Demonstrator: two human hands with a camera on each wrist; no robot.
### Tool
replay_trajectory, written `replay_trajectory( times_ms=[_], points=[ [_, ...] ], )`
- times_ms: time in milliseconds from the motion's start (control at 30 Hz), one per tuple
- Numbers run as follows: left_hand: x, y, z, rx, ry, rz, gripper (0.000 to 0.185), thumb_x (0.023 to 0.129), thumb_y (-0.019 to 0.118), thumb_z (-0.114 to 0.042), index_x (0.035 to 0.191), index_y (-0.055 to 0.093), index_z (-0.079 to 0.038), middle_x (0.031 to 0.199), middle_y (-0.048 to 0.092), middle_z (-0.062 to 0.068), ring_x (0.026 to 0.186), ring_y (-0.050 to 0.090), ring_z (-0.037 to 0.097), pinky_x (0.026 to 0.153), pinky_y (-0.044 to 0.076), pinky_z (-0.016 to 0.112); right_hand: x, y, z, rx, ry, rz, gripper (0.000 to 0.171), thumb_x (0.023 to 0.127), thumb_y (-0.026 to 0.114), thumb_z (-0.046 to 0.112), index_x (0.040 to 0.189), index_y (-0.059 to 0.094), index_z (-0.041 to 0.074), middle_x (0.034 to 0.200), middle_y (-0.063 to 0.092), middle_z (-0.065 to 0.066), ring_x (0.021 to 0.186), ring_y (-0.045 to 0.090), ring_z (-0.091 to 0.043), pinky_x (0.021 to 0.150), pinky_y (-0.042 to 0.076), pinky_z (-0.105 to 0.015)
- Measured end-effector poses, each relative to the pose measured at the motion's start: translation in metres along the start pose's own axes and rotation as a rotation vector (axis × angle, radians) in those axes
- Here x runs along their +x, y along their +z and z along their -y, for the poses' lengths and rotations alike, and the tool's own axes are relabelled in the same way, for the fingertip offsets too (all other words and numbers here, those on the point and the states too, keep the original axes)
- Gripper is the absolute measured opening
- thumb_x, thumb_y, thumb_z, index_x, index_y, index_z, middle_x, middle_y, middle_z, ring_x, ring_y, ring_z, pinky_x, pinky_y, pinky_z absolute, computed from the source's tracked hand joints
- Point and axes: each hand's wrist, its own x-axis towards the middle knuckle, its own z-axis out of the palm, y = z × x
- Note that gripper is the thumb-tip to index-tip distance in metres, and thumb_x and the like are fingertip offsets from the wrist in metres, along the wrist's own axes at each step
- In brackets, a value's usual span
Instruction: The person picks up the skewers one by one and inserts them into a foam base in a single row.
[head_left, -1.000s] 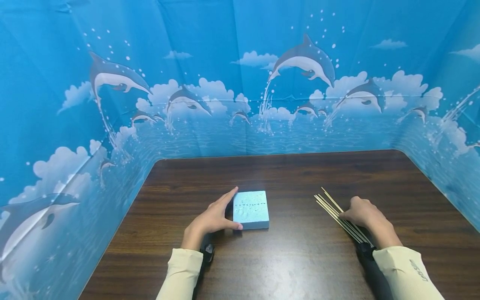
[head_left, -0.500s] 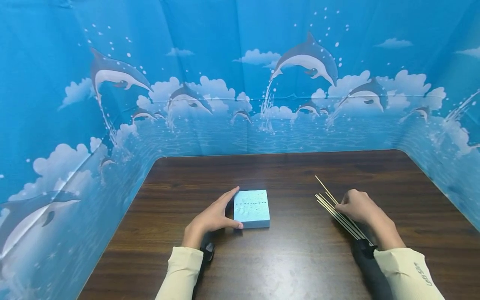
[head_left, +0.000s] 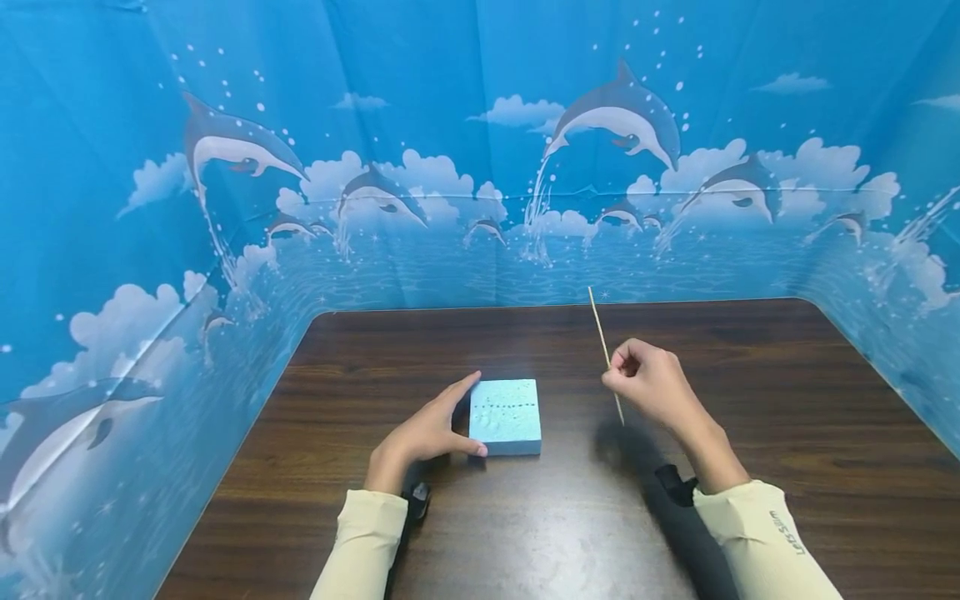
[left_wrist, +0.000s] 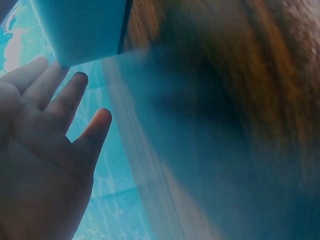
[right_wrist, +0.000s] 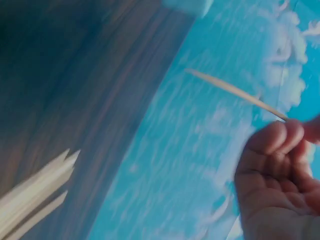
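A light-blue foam block [head_left: 504, 412] with a row of small holes across its top lies on the table. My left hand [head_left: 420, 433] holds it at its left side, thumb at the near corner and index finger at the far corner. In the left wrist view the other fingers [left_wrist: 65, 102] are spread, their tips close to the block [left_wrist: 82, 30]. My right hand [head_left: 648, 379] pinches a thin wooden skewer [head_left: 598, 325] above the table, right of the block. The skewer [right_wrist: 240, 94] shows one end pointing away from the fingertips in the right wrist view.
Several more skewers [right_wrist: 37, 192] lie on the table in the right wrist view; my right hand and forearm hide them in the head view. The dark wood-grain table [head_left: 420, 342] is bordered by a blue curtain [head_left: 450, 267] printed with dolphins.
My right hand has drawn one skewer from the bunch, lifted it and moved left toward the block. The left hand and the block have stayed in place.
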Motion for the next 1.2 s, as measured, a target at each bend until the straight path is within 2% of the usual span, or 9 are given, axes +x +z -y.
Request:
replay_trajectory(
  times_ms=[167,333,500,733,1033,1200],
  points=[
    [0.0,0.001,0.002,-0.005,0.005,-0.001,0.111,0.072,0.089,-0.038,0.159,0.023,-0.023,0.164,0.023,0.005,0.15,0.022,0.028,0.117,0.026,0.055,0.013,0.03,0.026,0.223,-0.117,-0.109,0.015,0.082,0.064,-0.002,0.094,0.059,0.004,0.079,0.061,-0.005,0.07,0.054,-0.015,0.06,0.046,-0.02],
    [0.002,0.002,0.001,-0.01,0.015,0.01,0.11,0.072,0.089,-0.039,0.159,0.023,-0.022,0.164,0.022,0.006,0.15,0.022,0.028,0.118,0.025,0.053,0.026,0.058,0.041,0.321,-0.222,-0.128,0.016,0.084,0.064,-0.007,0.098,0.063,0.001,0.083,0.065,-0.009,0.073,0.057,-0.012,0.064,0.049,-0.018],
    [0.003,0.001,-0.002,-0.014,0.016,0.015,0.111,0.072,0.089,-0.037,0.159,0.022,-0.02,0.164,0.023,0.007,0.15,0.022,0.028,0.118,0.024,0.052,0.033,0.08,0.051,0.318,-0.282,-0.07,0.011,0.086,0.065,-0.005,0.093,0.063,0.002,0.083,0.066,-0.007,0.073,0.059,-0.012,0.064,0.052,-0.021],
    [0.003,0.003,-0.002,-0.028,0.004,0.026,0.111,0.073,0.089,-0.038,0.159,0.021,-0.02,0.163,0.023,0.008,0.149,0.024,0.029,0.117,0.026,0.053,0.035,0.1,0.059,0.296,-0.33,-0.013,0.009,0.088,0.065,-0.002,0.093,0.063,0.004,0.086,0.068,-0.005,0.074,0.061,-0.012,0.067,0.056,-0.025],
    [-0.002,-0.003,-0.003,-0.037,0.003,0.028,0.11,0.073,0.089,-0.037,0.159,0.021,-0.021,0.163,0.023,0.009,0.148,0.026,0.03,0.116,0.028,0.054,0.038,0.116,0.068,0.309,-0.382,0.042,0.008,0.091,0.064,-0.001,0.095,0.063,0.005,0.089,0.068,-0.004,0.077,0.063,-0.012,0.071,0.057,-0.028],
    [-0.001,-0.003,-0.003,-0.061,-0.001,0.037,0.112,0.074,0.088,-0.037,0.159,0.019,-0.019,0.162,0.024,0.009,0.146,0.031,0.031,0.115,0.03,0.052,0.039,0.12,0.07,0.286,-0.406,0.073,0.007,0.091,0.063,-0.001,0.097,0.062,0.004,0.09,0.067,-0.005,0.079,0.063,-0.013,0.073,0.057,-0.03]
  ],
)
